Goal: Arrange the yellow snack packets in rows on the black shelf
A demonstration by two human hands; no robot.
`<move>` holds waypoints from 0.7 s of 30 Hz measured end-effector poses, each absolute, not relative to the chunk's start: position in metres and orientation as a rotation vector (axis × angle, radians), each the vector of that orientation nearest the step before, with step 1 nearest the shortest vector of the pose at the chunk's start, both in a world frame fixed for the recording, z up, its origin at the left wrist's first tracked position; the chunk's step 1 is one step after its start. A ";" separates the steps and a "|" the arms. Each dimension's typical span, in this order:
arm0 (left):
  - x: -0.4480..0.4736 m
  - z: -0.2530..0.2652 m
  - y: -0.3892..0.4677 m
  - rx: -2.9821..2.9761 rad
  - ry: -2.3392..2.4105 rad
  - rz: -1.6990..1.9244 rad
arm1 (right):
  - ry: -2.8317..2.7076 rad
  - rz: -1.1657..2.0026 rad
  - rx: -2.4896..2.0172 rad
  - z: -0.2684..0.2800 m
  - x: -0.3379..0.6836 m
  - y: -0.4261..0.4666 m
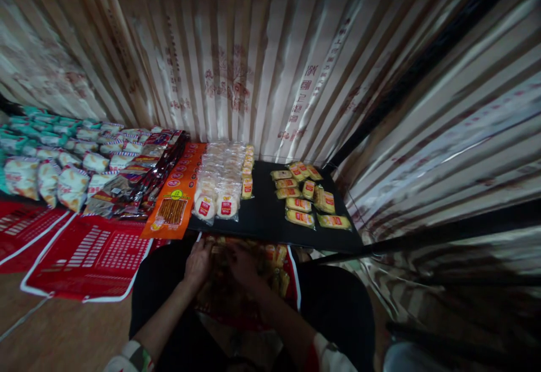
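Note:
A red shopping basket [293, 270] with a pale rim sits between my knees, holding several yellow-wrapped snack packets [280, 256]. My left hand [198, 262] is at the basket's left side, by its rim. Deeper over the contents is my right hand [243, 265], close to the packets. Dark shadow hides the fingers of both hands, so I cannot tell whether either grips anything. On the black shelf [262, 214] just beyond, more yellow-wrapped packets [300, 204] lie in a loose group at the right. A narrow row of small yellow packets [247, 186] stands left of them.
Round white crackers in clear wrap [226, 206], an orange snack bag [173, 203], dark foil bags [139, 175] and white bags [71, 186] fill the shelf's left. Another red basket [88, 256] sits on the floor. Black poles [406, 242] and a pleated curtain [262, 67] border the shelf.

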State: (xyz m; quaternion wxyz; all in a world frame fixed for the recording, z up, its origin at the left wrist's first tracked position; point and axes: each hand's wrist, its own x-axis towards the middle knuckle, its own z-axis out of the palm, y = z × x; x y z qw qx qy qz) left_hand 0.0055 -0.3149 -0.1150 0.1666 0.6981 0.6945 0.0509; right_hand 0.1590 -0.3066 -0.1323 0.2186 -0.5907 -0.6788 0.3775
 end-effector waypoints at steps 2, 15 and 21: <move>0.005 -0.110 -0.324 1.889 1.925 0.265 | -1.838 1.007 -1.596 -0.125 0.164 -0.309; 0.030 -0.095 -0.354 1.123 1.483 0.899 | -1.317 1.317 -1.349 -0.102 0.196 -0.322; 0.042 -0.077 -0.353 0.876 1.354 0.932 | -1.064 1.368 -1.302 -0.089 0.208 -0.320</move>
